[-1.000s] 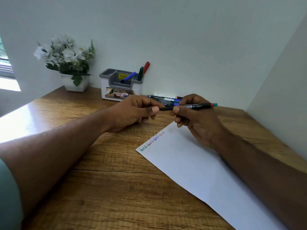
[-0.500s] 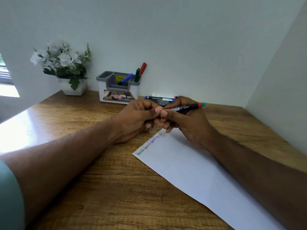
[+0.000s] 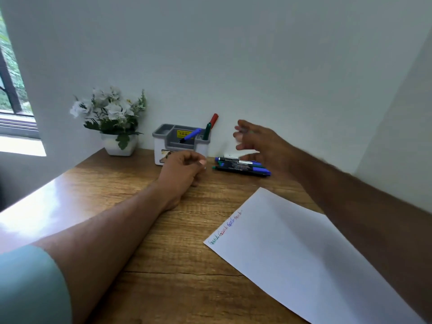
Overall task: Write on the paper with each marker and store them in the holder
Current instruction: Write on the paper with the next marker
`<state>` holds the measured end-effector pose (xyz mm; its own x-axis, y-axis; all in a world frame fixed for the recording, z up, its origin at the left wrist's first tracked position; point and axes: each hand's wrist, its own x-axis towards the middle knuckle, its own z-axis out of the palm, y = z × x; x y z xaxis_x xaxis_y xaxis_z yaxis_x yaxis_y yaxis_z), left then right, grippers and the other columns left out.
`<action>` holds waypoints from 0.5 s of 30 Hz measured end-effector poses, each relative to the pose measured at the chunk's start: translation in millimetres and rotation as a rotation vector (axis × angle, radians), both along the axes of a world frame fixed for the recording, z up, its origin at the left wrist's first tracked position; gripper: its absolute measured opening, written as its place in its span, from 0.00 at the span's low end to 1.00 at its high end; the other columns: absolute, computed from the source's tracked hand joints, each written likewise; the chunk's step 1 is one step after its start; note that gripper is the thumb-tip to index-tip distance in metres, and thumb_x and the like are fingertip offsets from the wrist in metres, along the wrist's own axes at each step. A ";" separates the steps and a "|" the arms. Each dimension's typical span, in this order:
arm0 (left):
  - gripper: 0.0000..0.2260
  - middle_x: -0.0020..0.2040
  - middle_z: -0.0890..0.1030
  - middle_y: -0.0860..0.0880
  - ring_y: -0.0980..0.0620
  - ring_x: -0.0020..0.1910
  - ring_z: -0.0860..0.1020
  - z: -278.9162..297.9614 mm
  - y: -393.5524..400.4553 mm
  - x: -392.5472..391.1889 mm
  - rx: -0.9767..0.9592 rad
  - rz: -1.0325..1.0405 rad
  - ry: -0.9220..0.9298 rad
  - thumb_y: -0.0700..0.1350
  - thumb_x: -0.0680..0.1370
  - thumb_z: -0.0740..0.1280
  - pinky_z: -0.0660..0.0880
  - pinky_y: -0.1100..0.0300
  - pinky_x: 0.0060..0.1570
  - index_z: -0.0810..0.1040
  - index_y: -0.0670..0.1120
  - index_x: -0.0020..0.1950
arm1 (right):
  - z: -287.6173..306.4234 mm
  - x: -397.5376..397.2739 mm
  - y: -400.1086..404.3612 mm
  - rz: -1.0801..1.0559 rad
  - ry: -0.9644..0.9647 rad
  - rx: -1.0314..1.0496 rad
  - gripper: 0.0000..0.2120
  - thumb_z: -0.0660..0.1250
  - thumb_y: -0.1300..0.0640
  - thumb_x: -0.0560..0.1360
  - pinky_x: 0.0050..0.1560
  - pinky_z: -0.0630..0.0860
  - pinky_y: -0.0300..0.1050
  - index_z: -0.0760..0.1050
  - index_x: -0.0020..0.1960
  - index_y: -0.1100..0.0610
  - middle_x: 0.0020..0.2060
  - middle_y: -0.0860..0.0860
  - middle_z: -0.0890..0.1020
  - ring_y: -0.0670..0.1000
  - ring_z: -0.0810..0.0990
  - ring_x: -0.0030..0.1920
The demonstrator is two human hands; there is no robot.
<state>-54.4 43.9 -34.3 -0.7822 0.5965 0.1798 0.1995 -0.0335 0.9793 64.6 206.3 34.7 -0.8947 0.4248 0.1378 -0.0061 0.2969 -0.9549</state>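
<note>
The grey-and-white holder (image 3: pixel 163 146) stands against the back wall with a blue marker (image 3: pixel 190 135), a green marker (image 3: pixel 207 130) and a red marker (image 3: pixel 214 119) in it. Several loose markers (image 3: pixel 240 165) lie in a pile to its right. The white paper (image 3: pixel 304 249) lies at the front right, with short coloured words (image 3: pixel 224 228) at its near-left corner. My left hand (image 3: pixel 182 170) rests on the desk in front of the holder, fingers curled, nothing seen in it. My right hand (image 3: pixel 259 142) is blurred in the air above the pile, with a grey-green smear of a marker between its fingers.
A white pot of white flowers (image 3: pixel 112 120) stands left of the holder. The wooden desk (image 3: pixel 140 230) meets walls at the back and right. A window (image 3: pixel 11 101) is at the far left.
My hands were together over the paper's far corner on one green-ended marker. They have parted: the right hand rose toward the holder, and the left moved in front of the holder.
</note>
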 end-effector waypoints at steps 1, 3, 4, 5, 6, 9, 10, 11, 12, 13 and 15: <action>0.04 0.47 0.82 0.45 0.50 0.44 0.79 -0.4 1.5 0.2 -0.027 -0.010 0.029 0.40 0.77 0.68 0.80 0.54 0.45 0.81 0.46 0.50 | 4.2 -8.8 0.3 0.003 0.044 -0.121 0.20 0.66 0.55 0.77 0.48 0.78 0.45 0.71 0.67 0.54 0.60 0.50 0.75 0.50 0.78 0.51; 0.04 0.47 0.82 0.45 0.49 0.44 0.79 -1.3 3.9 -0.7 -0.053 -0.017 0.059 0.41 0.76 0.69 0.80 0.53 0.47 0.81 0.46 0.49 | 7.0 -26.0 1.9 0.004 0.161 -0.229 0.10 0.65 0.53 0.78 0.46 0.78 0.46 0.77 0.56 0.55 0.53 0.53 0.77 0.52 0.78 0.46; 0.03 0.47 0.82 0.45 0.49 0.44 0.79 -1.7 4.8 -1.6 -0.060 -0.016 0.064 0.41 0.76 0.70 0.80 0.52 0.48 0.81 0.46 0.49 | 7.1 -34.6 3.6 -0.030 0.234 -0.224 0.08 0.65 0.56 0.78 0.43 0.78 0.45 0.78 0.55 0.57 0.50 0.55 0.79 0.52 0.78 0.43; 0.03 0.47 0.82 0.45 0.49 0.44 0.78 -2.2 5.3 -2.9 -0.071 -0.016 0.072 0.40 0.76 0.70 0.80 0.52 0.49 0.81 0.46 0.49 | 8.0 -43.1 4.8 -0.097 0.303 -0.178 0.07 0.65 0.61 0.77 0.41 0.77 0.44 0.79 0.55 0.60 0.47 0.55 0.80 0.52 0.78 0.41; 0.03 0.47 0.82 0.45 0.49 0.44 0.79 -3.1 5.3 -3.7 -0.083 -0.017 0.082 0.40 0.76 0.70 0.80 0.52 0.50 0.81 0.46 0.49 | 8.7 -51.1 5.9 -0.175 0.357 -0.098 0.09 0.65 0.66 0.76 0.39 0.77 0.42 0.80 0.55 0.62 0.45 0.55 0.82 0.50 0.78 0.39; 0.02 0.45 0.82 0.46 0.49 0.44 0.79 -6.3 7.5 -7.4 -0.103 -0.019 0.126 0.41 0.76 0.70 0.80 0.53 0.49 0.81 0.47 0.47 | 16.0 -73.3 4.0 -0.301 0.447 0.098 0.10 0.67 0.72 0.72 0.39 0.76 0.40 0.81 0.50 0.62 0.40 0.54 0.84 0.47 0.80 0.36; 0.02 0.45 0.82 0.47 0.51 0.45 0.79 -7.2 9.2 -7.7 -0.120 -0.018 0.165 0.42 0.76 0.70 0.79 0.56 0.47 0.81 0.47 0.47 | 19.6 -79.7 3.0 -0.312 0.483 0.109 0.11 0.67 0.73 0.71 0.39 0.78 0.42 0.79 0.48 0.60 0.41 0.55 0.83 0.48 0.80 0.37; 0.02 0.44 0.81 0.50 0.54 0.45 0.78 -7.7 10.7 -7.0 -0.147 -0.016 0.220 0.43 0.76 0.70 0.77 0.60 0.45 0.81 0.48 0.48 | 22.0 -86.1 2.5 -0.305 0.523 0.089 0.15 0.67 0.75 0.70 0.40 0.80 0.45 0.75 0.48 0.56 0.41 0.58 0.83 0.51 0.81 0.38; 0.03 0.45 0.81 0.52 0.56 0.45 0.77 -8.0 12.5 -6.1 -0.178 -0.011 0.278 0.44 0.76 0.70 0.74 0.64 0.44 0.81 0.49 0.49 | 22.9 -92.2 1.8 -0.290 0.552 0.057 0.19 0.67 0.76 0.70 0.42 0.81 0.49 0.69 0.50 0.54 0.42 0.60 0.82 0.53 0.81 0.39; 0.04 0.45 0.80 0.53 0.58 0.45 0.76 -8.2 14.1 -5.6 -0.202 -0.004 0.324 0.44 0.76 0.70 0.72 0.67 0.42 0.81 0.49 0.50 | 22.0 -99.0 2.3 -0.275 0.564 0.042 0.23 0.66 0.76 0.69 0.44 0.82 0.52 0.66 0.53 0.53 0.42 0.62 0.81 0.55 0.81 0.40; 0.04 0.46 0.80 0.53 0.59 0.45 0.75 -8.3 15.5 -5.6 -0.223 0.011 0.372 0.44 0.76 0.69 0.69 0.69 0.41 0.81 0.48 0.50 | 16.6 -109.7 3.0 -0.254 0.528 0.085 0.34 0.67 0.75 0.69 0.43 0.83 0.53 0.62 0.63 0.47 0.43 0.64 0.79 0.56 0.81 0.40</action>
